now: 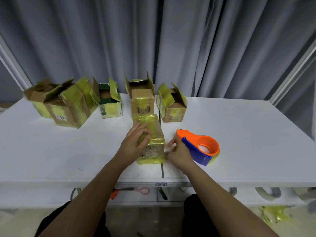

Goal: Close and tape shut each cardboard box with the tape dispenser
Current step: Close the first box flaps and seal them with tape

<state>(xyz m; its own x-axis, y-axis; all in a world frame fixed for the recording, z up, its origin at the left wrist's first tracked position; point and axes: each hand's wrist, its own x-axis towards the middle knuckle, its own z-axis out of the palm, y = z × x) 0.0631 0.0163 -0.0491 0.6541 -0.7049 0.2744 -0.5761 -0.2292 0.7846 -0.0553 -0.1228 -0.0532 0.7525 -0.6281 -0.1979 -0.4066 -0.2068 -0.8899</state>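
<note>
At desk centre, near the front edge: one closed cardboard box point(150, 139) wrapped in yellow tape, long axis running away from me. My left hand point(135, 142) lies on its top, fingers curled over the upper face, holding it down. My right hand point(177, 153) sits at the box's right side, fingertips drawn together at a bit of tape by the lower right edge; blur there, so I cannot tell whether it is truly pinching.

Tape dispenser point(199, 147), orange with a blue blade guard, lies flat on the desk point(239, 134) just right of my right hand, touching or nearly so. Right hand is the nearer one to it; the dispenser's nose points up-left toward the box.

Count: six boxes in all. One under my hands, closed. Five along the back: open box far left point(38, 98), a larger box beside it point(73, 106), a green-printed box point(110, 103), a tall box point(141, 98), and a box right of that point(171, 105). All five show raised flaps. One dispenser.

Judgement: this box looks close to done; five remain.
</note>
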